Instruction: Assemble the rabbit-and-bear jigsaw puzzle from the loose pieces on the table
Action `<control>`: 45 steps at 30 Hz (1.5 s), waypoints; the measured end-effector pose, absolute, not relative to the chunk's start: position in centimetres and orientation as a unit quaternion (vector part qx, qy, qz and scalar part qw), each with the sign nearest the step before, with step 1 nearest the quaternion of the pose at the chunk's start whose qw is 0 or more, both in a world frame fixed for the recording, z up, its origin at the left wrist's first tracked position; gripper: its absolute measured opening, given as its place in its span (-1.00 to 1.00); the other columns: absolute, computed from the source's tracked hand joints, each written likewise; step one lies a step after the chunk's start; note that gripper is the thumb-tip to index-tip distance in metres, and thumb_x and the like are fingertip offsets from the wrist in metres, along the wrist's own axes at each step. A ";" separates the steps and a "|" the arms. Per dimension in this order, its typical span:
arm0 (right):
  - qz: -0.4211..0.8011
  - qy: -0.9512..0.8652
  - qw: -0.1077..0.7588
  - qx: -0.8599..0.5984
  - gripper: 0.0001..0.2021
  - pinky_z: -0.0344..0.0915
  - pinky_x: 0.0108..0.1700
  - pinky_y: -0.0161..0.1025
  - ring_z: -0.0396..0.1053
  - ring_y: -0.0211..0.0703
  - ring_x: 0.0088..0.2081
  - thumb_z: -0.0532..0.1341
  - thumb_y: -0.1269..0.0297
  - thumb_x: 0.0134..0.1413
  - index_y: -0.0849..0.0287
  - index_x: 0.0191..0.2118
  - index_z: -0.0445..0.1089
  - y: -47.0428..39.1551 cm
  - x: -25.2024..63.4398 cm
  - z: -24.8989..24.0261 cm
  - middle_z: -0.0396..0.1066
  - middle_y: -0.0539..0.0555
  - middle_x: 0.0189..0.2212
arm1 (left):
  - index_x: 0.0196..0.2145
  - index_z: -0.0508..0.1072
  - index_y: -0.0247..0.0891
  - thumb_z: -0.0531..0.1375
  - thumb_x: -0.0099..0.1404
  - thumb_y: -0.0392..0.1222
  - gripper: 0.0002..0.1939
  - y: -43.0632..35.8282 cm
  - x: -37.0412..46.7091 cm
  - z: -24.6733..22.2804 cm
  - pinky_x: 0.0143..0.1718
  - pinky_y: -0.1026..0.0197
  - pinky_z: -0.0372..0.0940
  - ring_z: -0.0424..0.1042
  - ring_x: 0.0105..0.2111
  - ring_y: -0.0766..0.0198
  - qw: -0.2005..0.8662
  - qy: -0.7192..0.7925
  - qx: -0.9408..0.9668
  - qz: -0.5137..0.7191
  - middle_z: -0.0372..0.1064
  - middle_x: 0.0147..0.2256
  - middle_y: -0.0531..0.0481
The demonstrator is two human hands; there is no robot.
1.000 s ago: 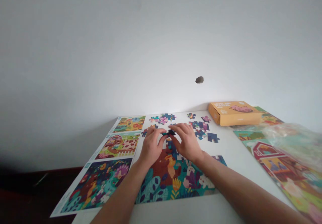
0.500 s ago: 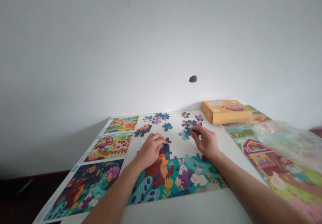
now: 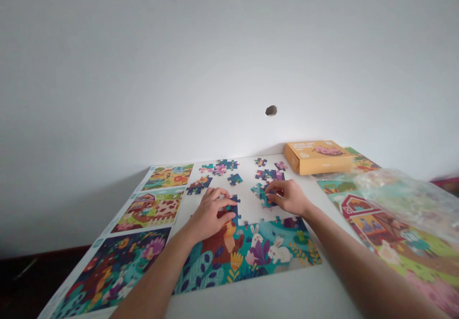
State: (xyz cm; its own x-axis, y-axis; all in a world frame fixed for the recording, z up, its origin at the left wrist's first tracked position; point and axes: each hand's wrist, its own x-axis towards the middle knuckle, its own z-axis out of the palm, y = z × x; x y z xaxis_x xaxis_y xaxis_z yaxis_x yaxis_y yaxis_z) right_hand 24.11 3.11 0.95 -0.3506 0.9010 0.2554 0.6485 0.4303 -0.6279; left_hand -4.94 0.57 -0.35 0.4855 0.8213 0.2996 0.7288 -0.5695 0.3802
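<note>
The partly joined jigsaw puzzle (image 3: 251, 257), with a bear and white rabbits on teal, lies on the white table in front of me. My left hand (image 3: 211, 214) rests on its upper left corner, thumb and fingers apart, partly covering the bear. Farther right, my right hand (image 3: 289, 197) has its thumb and fingers bent in a pinch at a teal puzzle piece (image 3: 258, 191). The fingers partly hide it and the pieces beside it. Other loose pieces lie beyond, among them a dark blue piece (image 3: 234, 179) and a brown cluster (image 3: 199, 185).
On the left lies a printed picture sheet (image 3: 143, 209) with several scenes. A yellow puzzle box (image 3: 322, 165) stands at the back right by the white wall (image 3: 215, 70). Crumpled clear plastic (image 3: 405, 199) covers part of a farm-scene puzzle (image 3: 390, 237) on the right.
My right hand has moved slightly nearer, among the teal pieces. My left thumb and fingers are spread wider on the puzzle corner. The whole view has shifted a little.
</note>
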 end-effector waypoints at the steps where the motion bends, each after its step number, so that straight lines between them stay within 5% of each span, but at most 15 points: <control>1: 0.228 -0.795 0.282 -0.486 -0.89 0.15 -0.43 -0.34 0.28 -0.26 -0.51 0.25 0.30 -0.03 0.12 -0.34 0.52 3.2 24.3 0.9 0.45 -0.04 -0.55 | -0.15 0.55 -0.06 0.24 0.23 -0.13 -0.79 0.6 -5.0 -0.4 0.12 -0.03 0.15 0.25 -0.03 0.10 0.101 0.452 0.857 0.225 0.29 -0.08 -0.05; 28: 0.281 -0.806 0.256 -0.454 -0.87 0.12 -0.45 -0.35 0.24 -0.28 -0.53 0.29 0.23 0.01 0.10 -0.32 0.56 3.0 23.6 0.5 0.45 -0.03 -0.54 | -0.15 0.55 -0.08 0.23 0.24 -0.13 -0.79 0.7 -5.0 -0.3 0.07 0.02 0.20 0.26 -0.02 0.11 0.118 0.460 0.852 0.221 0.29 -0.08 -0.07; 36: 0.336 -0.804 0.308 -0.381 -0.71 0.26 -0.33 -0.33 0.38 -0.25 -0.42 0.13 0.25 0.21 0.14 -0.01 0.46 3.0 23.2 0.0 0.48 0.02 -0.41 | -0.14 0.55 -0.06 0.21 0.25 -0.20 -0.78 0.8 -5.0 -0.5 0.06 0.03 0.22 0.27 -0.04 0.12 0.121 0.453 0.852 0.234 0.30 -0.08 -0.07; 40: 0.322 -0.777 0.339 -0.421 -0.76 0.25 -0.34 -0.33 0.34 -0.26 -0.46 0.24 0.22 0.14 0.16 -0.10 0.47 2.4 21.8 -0.2 0.46 -0.02 -0.48 | -0.15 0.54 -0.06 0.20 0.25 -0.20 -0.78 0.7 -5.0 -0.4 0.07 0.04 0.21 0.28 -0.03 0.12 0.116 0.457 0.853 0.225 0.30 -0.08 -0.06; 45: 0.261 -0.835 0.336 -0.349 -0.78 0.30 -0.17 -0.27 0.38 -0.20 -0.27 0.13 0.34 0.23 0.13 -0.10 0.49 1.4 20.3 0.2 0.45 0.08 -0.29 | -0.16 0.54 -0.06 0.22 0.23 -0.21 -0.78 0.7 -4.9 -0.3 0.05 0.04 0.22 0.29 -0.05 0.12 0.112 0.461 0.851 0.226 0.30 -0.09 -0.05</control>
